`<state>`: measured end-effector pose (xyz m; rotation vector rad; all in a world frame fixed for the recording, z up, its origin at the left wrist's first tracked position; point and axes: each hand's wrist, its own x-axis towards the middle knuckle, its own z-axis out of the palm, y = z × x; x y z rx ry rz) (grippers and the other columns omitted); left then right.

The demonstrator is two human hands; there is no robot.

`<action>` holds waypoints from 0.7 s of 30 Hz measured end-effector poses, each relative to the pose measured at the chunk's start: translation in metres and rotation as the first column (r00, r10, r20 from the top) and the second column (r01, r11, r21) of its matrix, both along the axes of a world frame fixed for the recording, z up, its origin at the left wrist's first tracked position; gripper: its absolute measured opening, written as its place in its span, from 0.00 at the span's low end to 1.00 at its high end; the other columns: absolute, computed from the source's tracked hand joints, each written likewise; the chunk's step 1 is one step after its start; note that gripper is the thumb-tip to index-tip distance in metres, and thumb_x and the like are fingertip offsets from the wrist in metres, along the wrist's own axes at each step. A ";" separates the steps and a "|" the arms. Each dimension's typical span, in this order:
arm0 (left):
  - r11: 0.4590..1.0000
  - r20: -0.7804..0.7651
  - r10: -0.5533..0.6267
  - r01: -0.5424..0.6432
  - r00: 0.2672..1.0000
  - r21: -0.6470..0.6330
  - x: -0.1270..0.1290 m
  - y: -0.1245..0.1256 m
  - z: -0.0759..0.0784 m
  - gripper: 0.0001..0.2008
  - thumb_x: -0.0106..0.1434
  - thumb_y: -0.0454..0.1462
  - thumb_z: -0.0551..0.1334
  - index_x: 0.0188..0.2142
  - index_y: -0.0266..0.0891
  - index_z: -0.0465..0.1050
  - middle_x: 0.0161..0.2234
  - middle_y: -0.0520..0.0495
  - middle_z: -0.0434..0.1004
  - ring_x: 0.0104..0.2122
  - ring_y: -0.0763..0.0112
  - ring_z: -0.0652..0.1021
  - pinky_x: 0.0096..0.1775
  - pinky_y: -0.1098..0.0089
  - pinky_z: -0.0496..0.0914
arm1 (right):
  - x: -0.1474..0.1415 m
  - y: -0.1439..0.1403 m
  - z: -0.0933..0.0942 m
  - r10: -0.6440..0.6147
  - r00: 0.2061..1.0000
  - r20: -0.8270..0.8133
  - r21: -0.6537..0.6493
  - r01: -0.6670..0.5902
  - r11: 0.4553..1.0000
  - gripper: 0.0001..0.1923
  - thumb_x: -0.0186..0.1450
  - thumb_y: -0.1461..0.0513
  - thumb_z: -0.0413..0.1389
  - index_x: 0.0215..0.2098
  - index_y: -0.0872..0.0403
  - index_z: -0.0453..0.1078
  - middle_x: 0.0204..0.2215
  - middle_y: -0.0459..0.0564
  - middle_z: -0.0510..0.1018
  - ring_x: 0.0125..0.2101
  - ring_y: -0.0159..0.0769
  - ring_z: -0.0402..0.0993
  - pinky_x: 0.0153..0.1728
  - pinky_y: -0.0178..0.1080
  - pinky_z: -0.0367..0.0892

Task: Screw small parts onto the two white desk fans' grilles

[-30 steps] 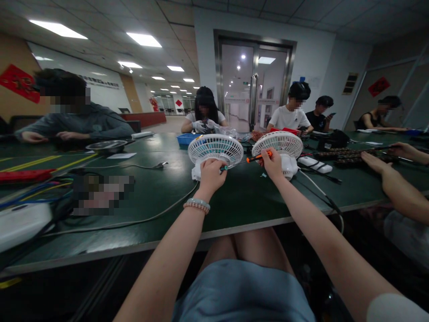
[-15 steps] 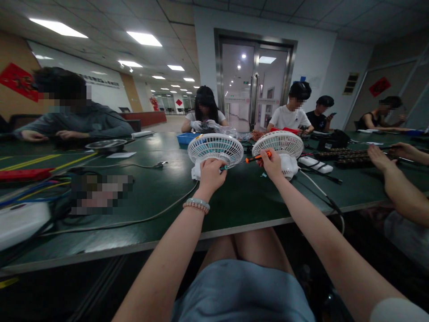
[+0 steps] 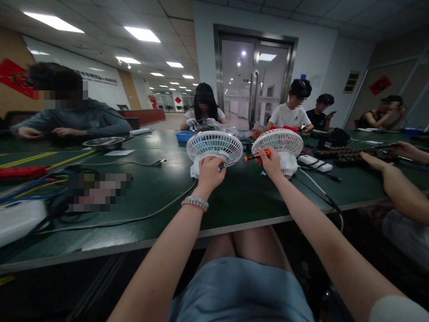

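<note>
My left hand (image 3: 210,172) grips the back of a small white table fan (image 3: 214,146) that stands on the dark green table (image 3: 147,197). My right hand (image 3: 271,163) holds an orange-handled screwdriver (image 3: 257,155), whose shaft runs left to the fan's body by my left hand. A second white fan (image 3: 280,142) stands just behind my right hand. A bead bracelet sits on my left wrist.
Cables (image 3: 157,210) trail across the table in front of me. A white power strip (image 3: 315,163) lies right of the fans, a blue tray (image 3: 185,137) behind them. Another person's arms (image 3: 392,179) rest on the right. Several people sit around the far side.
My hands and the fan hold their place. The person's hand on the right lifted and has come down on the table again. The view has tipped slightly.
</note>
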<state>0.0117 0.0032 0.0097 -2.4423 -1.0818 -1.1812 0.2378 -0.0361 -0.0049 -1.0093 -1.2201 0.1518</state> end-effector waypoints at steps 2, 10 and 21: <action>1.000 0.000 0.001 -0.001 1.000 0.005 0.000 -0.001 0.000 0.09 0.53 0.35 0.58 0.35 0.43 0.71 0.34 0.48 0.74 0.42 0.62 0.69 0.48 0.59 0.57 | 0.000 0.000 0.000 -0.014 1.000 0.007 -0.006 0.014 1.000 0.17 0.60 0.47 0.49 0.29 0.51 0.61 0.16 0.41 0.70 0.16 0.31 0.67 0.17 0.34 0.62; 1.000 -0.008 0.018 -0.018 1.000 -0.019 0.001 -0.001 0.001 0.09 0.53 0.35 0.58 0.36 0.43 0.71 0.35 0.48 0.74 0.43 0.61 0.69 0.48 0.58 0.57 | 0.002 -0.001 0.000 -0.053 0.998 0.040 -0.007 0.053 0.999 0.15 0.60 0.49 0.50 0.28 0.52 0.62 0.15 0.42 0.71 0.15 0.30 0.65 0.17 0.33 0.61; 1.000 0.000 -0.002 0.002 1.000 -0.004 0.001 0.002 0.000 0.10 0.52 0.36 0.58 0.36 0.43 0.72 0.35 0.48 0.74 0.43 0.61 0.69 0.47 0.59 0.58 | -0.001 -0.003 0.003 -0.008 1.000 -0.003 -0.049 0.008 0.999 0.18 0.59 0.46 0.50 0.29 0.52 0.62 0.15 0.42 0.71 0.14 0.31 0.66 0.16 0.33 0.61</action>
